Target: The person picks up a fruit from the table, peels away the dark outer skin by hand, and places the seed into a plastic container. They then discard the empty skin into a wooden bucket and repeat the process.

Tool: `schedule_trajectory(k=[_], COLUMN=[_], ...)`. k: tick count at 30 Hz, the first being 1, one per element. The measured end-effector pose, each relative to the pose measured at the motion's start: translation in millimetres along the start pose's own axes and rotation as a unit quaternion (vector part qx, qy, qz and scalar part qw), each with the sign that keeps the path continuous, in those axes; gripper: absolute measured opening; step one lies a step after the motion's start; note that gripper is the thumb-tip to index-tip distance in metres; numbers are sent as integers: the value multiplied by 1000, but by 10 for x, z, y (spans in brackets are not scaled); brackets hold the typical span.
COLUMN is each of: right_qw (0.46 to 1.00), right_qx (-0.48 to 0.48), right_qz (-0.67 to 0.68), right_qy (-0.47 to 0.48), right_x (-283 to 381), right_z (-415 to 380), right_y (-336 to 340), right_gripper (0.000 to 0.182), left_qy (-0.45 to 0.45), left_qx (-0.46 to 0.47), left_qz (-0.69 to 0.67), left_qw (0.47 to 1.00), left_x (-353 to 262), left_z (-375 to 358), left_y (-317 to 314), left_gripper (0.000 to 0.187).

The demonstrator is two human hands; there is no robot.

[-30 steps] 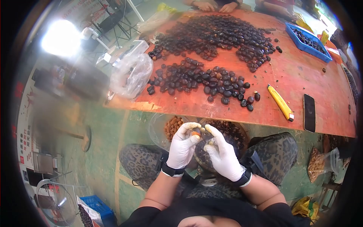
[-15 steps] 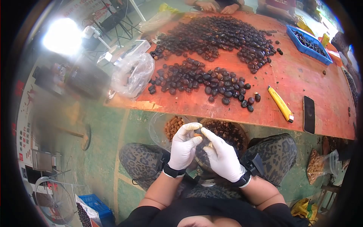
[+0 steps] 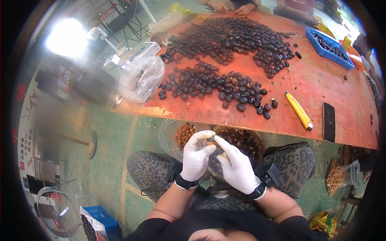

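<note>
Both my hands wear white gloves and meet over my lap, just off the near table edge. My left hand (image 3: pixel 196 160) pinches a small nut (image 3: pixel 210 143) between thumb and fingers; a patch of orange-brown shows on it. Closed in from the other side, my right hand (image 3: pixel 238 170) has its fingertips against the same nut, partly covering it. Below the hands are a round basket (image 3: pixel 262 146) of dark shell pieces and a clear plastic tub (image 3: pixel 163 134) holding brown peeled nuts.
Piles of dark nuts (image 3: pixel 233 38) cover much of the red table (image 3: pixel 313 84). On it also lie a yellow utility knife (image 3: pixel 298 110), a phone (image 3: pixel 328 122), a blue tray (image 3: pixel 327 54) and a plastic bag (image 3: pixel 141 78). Other people's hands (image 3: pixel 243 9) rest at the far edge.
Almost nothing differs. The view has shifted very slightly, and both hands keep their hold at the nut.
</note>
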State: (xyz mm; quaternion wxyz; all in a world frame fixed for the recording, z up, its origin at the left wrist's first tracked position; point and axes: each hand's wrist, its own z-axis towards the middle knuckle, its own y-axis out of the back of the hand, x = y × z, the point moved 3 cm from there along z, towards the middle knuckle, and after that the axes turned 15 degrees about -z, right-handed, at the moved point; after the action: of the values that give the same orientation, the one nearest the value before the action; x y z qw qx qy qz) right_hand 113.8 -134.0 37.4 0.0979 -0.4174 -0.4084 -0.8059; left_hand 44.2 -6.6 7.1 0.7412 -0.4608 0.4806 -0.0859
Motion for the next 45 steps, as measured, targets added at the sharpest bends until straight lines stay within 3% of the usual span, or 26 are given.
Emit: schedule_trajectory(k=[10, 14, 16, 22, 26, 29, 32, 35, 36, 39, 41, 43, 45], right_qw=[999, 995, 992, 993, 994, 996, 940, 880, 904, 930, 974, 995, 995], right_qx=[-24, -51, -64, 28, 14, -3, 69, 81, 72, 78, 70, 69, 75], right_qz=[47, 84, 104, 118, 105, 93, 287, 400, 357, 300, 182, 60, -63], right_qy=[6, 17, 13, -16, -3, 4, -172, -243, -226, -199, -116, -46, 13], right_x=[-5, -18, -33, 9, -33, -19, -115, -73, -67, -118, -142, -181, -239], right_z=[42, 51, 38, 41, 59, 56, 16, 17, 13, -3, 35, 52, 47], right_y=[-36, -42, -67, 61, 90, 57, 6, 66, 80, 61, 64, 61, 48], right_gripper=[52, 41, 35, 31, 29, 29, 31, 33, 33, 33, 33, 33, 34], left_qy=[-6, -24, 0, 65, 124, 132, 81, 40, 56, 35, -1, -104, -186], left_qx=[-28, -13, -14, 28, 72, 34, -7, -58, -66, -90, -102, -55, -54], left_qz=[32, 101, 148, 279, 371, 287, 173, 43, 20, 123, 314, 549, 672], left_qw=[999, 994, 989, 958, 918, 948, 982, 997, 996, 988, 944, 827, 715], left_x=[-13, -94, -130, -344, -441, -421, -286, -213, -198, -249, -400, -584, -733], left_z=[-25, -46, -68, -67, -33, -35, -31, -13, -23, -41, 15, 132, 242], left_y=[-107, -191, -193, -272, -263, -316, -126, -84, -41, 170, 336, 497, 542], left_gripper=[33, 31, 32, 33, 35, 33, 29, 25, 26, 27, 24, 24, 29])
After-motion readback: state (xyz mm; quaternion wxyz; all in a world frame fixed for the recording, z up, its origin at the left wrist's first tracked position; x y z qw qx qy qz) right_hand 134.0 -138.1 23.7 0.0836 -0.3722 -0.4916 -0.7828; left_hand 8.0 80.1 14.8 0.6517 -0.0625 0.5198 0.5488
